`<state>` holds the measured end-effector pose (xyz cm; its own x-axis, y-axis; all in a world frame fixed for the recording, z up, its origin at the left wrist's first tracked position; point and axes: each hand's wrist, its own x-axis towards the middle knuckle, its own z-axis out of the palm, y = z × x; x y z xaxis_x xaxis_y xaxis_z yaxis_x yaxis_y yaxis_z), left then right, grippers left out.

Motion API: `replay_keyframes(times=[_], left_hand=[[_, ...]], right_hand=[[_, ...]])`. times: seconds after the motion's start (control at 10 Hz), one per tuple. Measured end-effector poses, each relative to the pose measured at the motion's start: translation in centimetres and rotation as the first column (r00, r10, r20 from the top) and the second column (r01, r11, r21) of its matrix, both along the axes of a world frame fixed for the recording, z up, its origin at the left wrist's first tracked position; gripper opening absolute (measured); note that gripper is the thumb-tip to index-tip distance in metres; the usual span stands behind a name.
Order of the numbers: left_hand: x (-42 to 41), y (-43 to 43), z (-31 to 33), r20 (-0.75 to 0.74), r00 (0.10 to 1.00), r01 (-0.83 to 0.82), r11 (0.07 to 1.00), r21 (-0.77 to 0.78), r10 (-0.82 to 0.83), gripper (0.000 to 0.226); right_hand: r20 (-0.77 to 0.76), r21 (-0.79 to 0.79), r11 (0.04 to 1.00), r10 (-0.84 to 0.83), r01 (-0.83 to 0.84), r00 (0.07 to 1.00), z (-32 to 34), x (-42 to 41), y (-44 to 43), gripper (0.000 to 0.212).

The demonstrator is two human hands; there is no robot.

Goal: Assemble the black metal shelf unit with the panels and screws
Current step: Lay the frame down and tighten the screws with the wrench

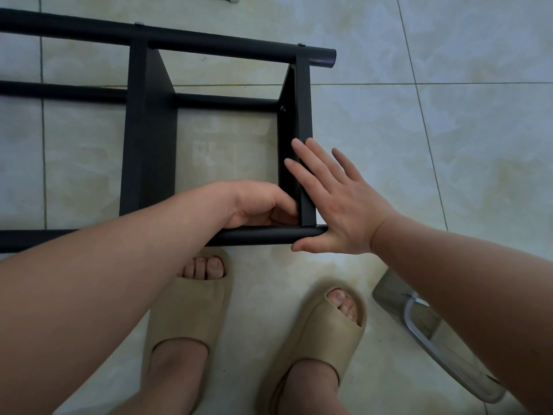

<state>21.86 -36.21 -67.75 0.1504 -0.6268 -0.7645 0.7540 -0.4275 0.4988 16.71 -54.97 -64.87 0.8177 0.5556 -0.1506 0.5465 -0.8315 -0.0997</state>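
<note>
Shelf unit (149, 130): laid on its side on the floor (449, 145).
Step in hand: the end panel (305, 115) is judged to be being fixed to the near tube (263, 235) at their corner.
Left hand (257, 205): fingers curled into that inside corner; what is pinched cannot be told.
Right hand (338, 211): fingers straight and spread, pressed flat on the panel's outer face.
Next move: probably a screw tightened with the panel braced square.
Around: 2 slippers (185, 313) near the tube; a clear plastic pack (419, 319) at the right.
In the way: the joint is hidden by the left hand.
</note>
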Motion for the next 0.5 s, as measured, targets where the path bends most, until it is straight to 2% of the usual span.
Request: replay_keyframes(times=[0.1, 0.2, 0.3, 0.5], left_hand=[[-0.01, 0.09, -0.01, 0.001, 1.000, -0.007, 0.998, -0.061, 0.007, 0.033], [-0.07, 0.09, -0.14, 0.043, 0.999, 0.028, 0.998, -0.052, -0.025, 0.036], [-0.18, 0.01, -0.13, 0.085, 0.994, 0.065, 0.998, 0.019, -0.067, 0.020], [-0.14, 0.22, -0.46, 0.069, 0.998, 0.008, 0.999, -0.047, -0.005, 0.048]], right_hand=[[-0.004, 0.004, 1.000, -0.003, 0.003, 1.000, 0.03, -0.02, -0.01, 0.119], [-0.001, 0.008, 1.000, -0.002, 0.002, 1.000, 0.04, -0.05, -0.02, 0.119], [-0.001, 0.004, 1.000, -0.003, 0.003, 1.000, 0.06, -0.05, -0.02, 0.119], [-0.008, -0.003, 1.000, -0.004, 0.004, 1.000, 0.08, -0.01, 0.04, 0.119]])
